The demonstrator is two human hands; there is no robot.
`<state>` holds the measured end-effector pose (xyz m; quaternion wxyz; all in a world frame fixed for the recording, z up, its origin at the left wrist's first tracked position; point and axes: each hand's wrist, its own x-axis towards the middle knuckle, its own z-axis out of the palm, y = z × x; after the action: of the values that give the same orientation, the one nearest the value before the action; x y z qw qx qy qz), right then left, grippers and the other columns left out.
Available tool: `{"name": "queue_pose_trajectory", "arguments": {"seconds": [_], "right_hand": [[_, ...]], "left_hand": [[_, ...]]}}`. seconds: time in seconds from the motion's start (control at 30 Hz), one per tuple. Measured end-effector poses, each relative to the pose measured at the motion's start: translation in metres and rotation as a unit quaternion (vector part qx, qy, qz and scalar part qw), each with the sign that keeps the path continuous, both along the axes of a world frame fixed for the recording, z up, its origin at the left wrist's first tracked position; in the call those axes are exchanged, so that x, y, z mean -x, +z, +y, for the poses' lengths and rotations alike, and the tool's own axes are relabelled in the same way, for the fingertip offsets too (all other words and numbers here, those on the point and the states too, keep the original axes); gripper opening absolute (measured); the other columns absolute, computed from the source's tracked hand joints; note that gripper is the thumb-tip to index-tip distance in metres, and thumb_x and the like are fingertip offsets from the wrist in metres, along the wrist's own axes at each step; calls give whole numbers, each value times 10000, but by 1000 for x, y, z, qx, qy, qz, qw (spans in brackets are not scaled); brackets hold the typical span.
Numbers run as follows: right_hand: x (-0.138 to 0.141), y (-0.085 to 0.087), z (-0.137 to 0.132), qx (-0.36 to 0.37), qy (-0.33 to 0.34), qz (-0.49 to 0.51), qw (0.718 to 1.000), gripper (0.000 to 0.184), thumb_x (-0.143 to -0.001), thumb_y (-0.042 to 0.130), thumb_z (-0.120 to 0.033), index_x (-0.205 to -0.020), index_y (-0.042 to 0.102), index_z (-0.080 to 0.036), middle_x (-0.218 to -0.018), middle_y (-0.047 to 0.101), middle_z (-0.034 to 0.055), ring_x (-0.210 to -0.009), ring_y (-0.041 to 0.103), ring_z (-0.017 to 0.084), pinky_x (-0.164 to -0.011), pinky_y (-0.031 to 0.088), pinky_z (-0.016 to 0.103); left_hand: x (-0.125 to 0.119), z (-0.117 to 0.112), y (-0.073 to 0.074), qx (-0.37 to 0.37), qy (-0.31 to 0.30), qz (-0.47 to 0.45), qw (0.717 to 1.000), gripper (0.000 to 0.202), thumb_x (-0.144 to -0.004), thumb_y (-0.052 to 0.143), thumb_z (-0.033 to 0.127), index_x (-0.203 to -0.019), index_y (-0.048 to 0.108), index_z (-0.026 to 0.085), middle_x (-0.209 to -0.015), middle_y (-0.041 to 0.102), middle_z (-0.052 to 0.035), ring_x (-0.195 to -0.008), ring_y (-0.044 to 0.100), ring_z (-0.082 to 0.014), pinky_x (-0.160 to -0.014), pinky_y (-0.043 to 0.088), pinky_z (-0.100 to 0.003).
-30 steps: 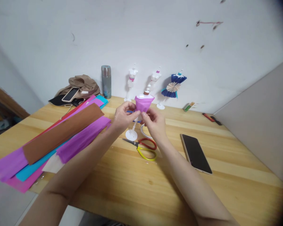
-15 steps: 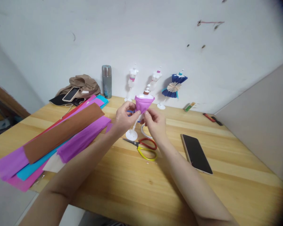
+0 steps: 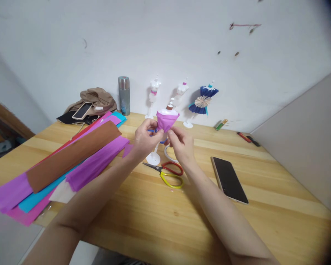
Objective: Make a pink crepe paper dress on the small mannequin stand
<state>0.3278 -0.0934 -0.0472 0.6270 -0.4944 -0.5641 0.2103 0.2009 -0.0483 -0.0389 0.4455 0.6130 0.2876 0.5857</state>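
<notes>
A small white doll mannequin (image 3: 153,158) on a round base stands in front of me, a brown band at its neck. Purple crepe paper (image 3: 166,121) wraps its chest, wide at the top and narrowing to the waist. My left hand (image 3: 148,137) pinches the lower left of this paper between thumb and fingers. On the other side my right hand (image 3: 180,142) pinches its lower right edge. Something blue shows partly behind my fingers. Just below lie scissors (image 3: 161,169) with one red and one yellow handle, beside a white tape roll (image 3: 166,152) that my right hand partly covers.
Crepe paper strips, a brown one (image 3: 74,156) on top, fill the table's left side. Behind are a cloth bag (image 3: 99,99), a thermos (image 3: 124,95) and several mannequins, one in a blue paper dress (image 3: 201,105). A black-screened phone (image 3: 229,179) lies at right, a glue stick (image 3: 221,124) behind it.
Both hands keep their pinch on the purple paper at the mannequin's waist. The whole view shifts very slightly; nothing else visibly moves.
</notes>
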Motion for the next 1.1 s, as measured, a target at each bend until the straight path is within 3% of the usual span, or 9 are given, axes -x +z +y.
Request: {"name": "queue_pose_trajectory", "arguments": {"seconds": [0.3, 0.53, 0.77, 0.97, 1.1], "right_hand": [[-1, -3, 2, -2, -15, 43, 999, 343, -794, 752, -550, -757, 720, -210, -584, 623, -11, -510, 544, 144, -504, 440, 286], [4, -4, 1, 5, -22, 34, 999, 388, -837, 693, -563, -696, 690, -201, -561, 603, -17, -513, 517, 131, -503, 434, 268], [0, 0, -4, -26, 4, -7, 1000, 313, -864, 659, -503, -765, 703, -209, -621, 666, 1, -548, 589, 160, -531, 487, 289], [1, -3, -4, -31, -42, -19, 998, 288, -824, 729, -497, -855, 744, -211, -657, 695, 16, -595, 612, 183, -574, 506, 318], [1, 2, -8, -48, -65, -57, 995, 251, -842, 710, -458, -868, 750, -211, -724, 734, 30, -586, 599, 170, -588, 494, 320]], "left_hand": [[0, -3, 0, 2, -22, -22, 1000, 156, -712, 722, 138, -731, 577, 192, -706, 601, 23, -669, 573, -104, -594, 487, -208], [-3, 1, -2, 50, -22, -45, 997, 177, -714, 745, 202, -704, 568, 191, -653, 616, 35, -612, 576, -90, -588, 471, -211], [1, 5, -3, 91, -60, -63, 992, 205, -691, 781, 236, -759, 594, 183, -695, 646, 26, -666, 604, -103, -655, 485, -234], [6, 0, 2, 68, -73, -62, 993, 224, -690, 788, 240, -771, 587, 183, -740, 625, 27, -711, 590, -104, -691, 476, -236], [10, -4, 8, 72, -123, -76, 987, 204, -730, 754, 280, -825, 606, 177, -770, 641, 14, -704, 581, -109, -667, 467, -239]]}}
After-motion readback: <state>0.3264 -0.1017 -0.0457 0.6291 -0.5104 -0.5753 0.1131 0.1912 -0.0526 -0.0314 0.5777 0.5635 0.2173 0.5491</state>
